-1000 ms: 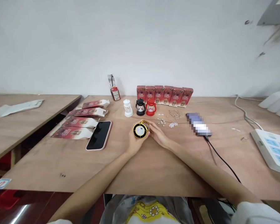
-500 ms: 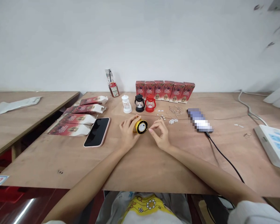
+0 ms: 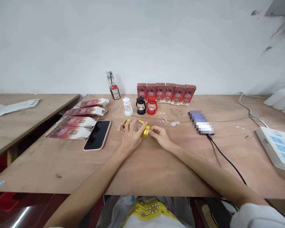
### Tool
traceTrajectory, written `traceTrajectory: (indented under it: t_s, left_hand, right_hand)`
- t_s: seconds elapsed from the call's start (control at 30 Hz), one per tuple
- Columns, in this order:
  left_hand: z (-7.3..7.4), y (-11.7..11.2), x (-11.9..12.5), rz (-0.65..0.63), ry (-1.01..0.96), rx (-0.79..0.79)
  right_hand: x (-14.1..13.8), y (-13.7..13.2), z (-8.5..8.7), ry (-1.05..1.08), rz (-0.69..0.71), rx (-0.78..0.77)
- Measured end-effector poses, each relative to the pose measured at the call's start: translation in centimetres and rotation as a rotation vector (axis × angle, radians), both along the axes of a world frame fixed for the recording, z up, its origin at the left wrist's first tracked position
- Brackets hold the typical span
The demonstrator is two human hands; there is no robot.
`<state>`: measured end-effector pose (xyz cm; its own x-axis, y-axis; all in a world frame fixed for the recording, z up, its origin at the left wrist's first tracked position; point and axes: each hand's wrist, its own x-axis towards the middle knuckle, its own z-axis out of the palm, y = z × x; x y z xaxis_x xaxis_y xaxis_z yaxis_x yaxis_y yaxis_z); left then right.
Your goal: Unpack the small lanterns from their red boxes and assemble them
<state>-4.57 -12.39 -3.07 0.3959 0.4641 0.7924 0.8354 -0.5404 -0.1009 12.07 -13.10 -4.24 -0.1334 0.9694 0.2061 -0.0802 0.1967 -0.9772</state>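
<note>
Turned since a moment ago, base no longer facing the camera: on the counter (image 3: pixel 156 171), right of the phone (image 3: pixel 97 134), the left hand (image 3: pixel 132 135) grips the sideways gold lantern (image 3: pixel 145 130); the right hand (image 3: pixel 160 136) pinches its base.

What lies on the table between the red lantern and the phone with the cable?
In the head view, small white discs and thin wire pieces lie scattered there.
</note>
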Motion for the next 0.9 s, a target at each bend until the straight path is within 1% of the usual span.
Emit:
traceTrajectory:
  t_s: [0.1, 0.23, 0.33, 0.4, 0.43, 0.47, 0.53, 0.6, 0.67, 0.77, 0.83, 0.9]
  left_hand:
    - [0.2, 0.0, 0.2, 0.027, -0.009, -0.033]
    - [0.8, 0.0, 0.1, 0.041, -0.041, -0.143]
    - [1.3, 0.0, -0.4, 0.089, -0.103, -0.17]
    - [1.5, 0.2, -0.8, 0.127, -0.165, -0.177]
    - [1.5, 0.4, -1.0, 0.12, -0.202, -0.182]
    - [1.5, 0.5, -1.1, 0.084, -0.246, -0.189]
    - [1.3, 0.7, -1.0, -0.07, -0.341, -0.226]
    - [1.1, 0.6, -0.6, -0.249, -0.426, -0.274]
    - [1.0, 0.4, -0.2, -0.371, -0.481, -0.309]
    - [1.0, -0.1, 0.3, -0.442, -0.541, -0.341]
    - [0.9, -0.2, 0.5, -0.443, -0.57, -0.369]
    - [0.6, 0.0, 0.5, -0.419, -0.6, -0.398]
  right_hand:
    - [-0.2, 0.0, -0.1, -0.045, -0.037, 0.008]
    - [-0.1, -0.1, 0.0, -0.161, -0.137, 0.118]
    - [1.4, 0.7, 0.6, -0.258, -0.243, 0.209]
    - [3.1, 2.1, 1.3, -0.323, -0.326, 0.231]
    - [4.0, 3.0, 1.7, -0.379, -0.36, 0.221]
    - [4.9, 4.1, 2.1, -0.454, -0.402, 0.195]
    - [6.4, 6.3, 2.7, -0.682, -0.47, 0.088]
    - [7.3, 8.3, 3.1, -0.767, -0.509, 0.038]
    - [7.5, 9.8, 3.0, -0.807, -0.537, 0.005]
    - [7.1, 11.1, 2.7, -0.846, -0.575, -0.05]
    - [6.8, 11.5, 2.6, -0.858, -0.592, -0.075]
    - [6.6, 11.5, 2.7, -0.861, -0.604, -0.075]
